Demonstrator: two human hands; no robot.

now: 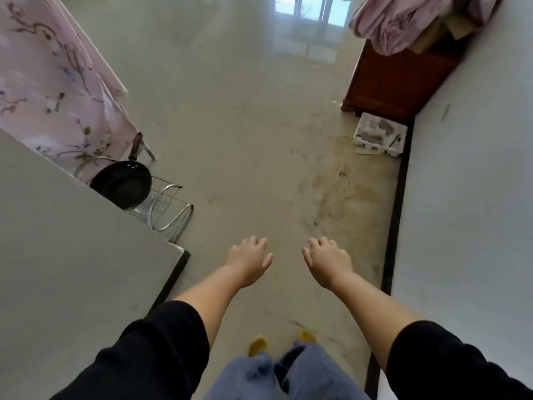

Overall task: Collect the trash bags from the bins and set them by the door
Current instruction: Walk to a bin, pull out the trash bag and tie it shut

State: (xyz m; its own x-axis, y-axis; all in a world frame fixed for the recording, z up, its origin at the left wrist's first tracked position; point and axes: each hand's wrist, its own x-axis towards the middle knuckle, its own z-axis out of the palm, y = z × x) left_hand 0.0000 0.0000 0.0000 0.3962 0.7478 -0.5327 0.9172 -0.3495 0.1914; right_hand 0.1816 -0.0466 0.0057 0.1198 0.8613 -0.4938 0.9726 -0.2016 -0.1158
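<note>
The floor (245,134) is stretching ahead of the person as a long pale corridor, with a white wall (467,197) running along the right and a grey partition (72,241) closing in on the left. A floral pink curtain (49,82) is hanging at the far left, and a dark wooden cabinet (401,79) is standing against the right wall under bundled pink cloth (409,21). A wire dish rack (167,209) is holding a black frying pan (122,183) beside the partition; a white foam tray (380,135) is lying by the cabinet. The left hand (248,259) and right hand (327,261) are hanging out in front, apart, fingers relaxed, gripping nothing. No trash bag, bin or door is showing, so their direction cannot be told; neither hand is nearer. Judging by this, the person is probably walking in search of a bin.
</note>
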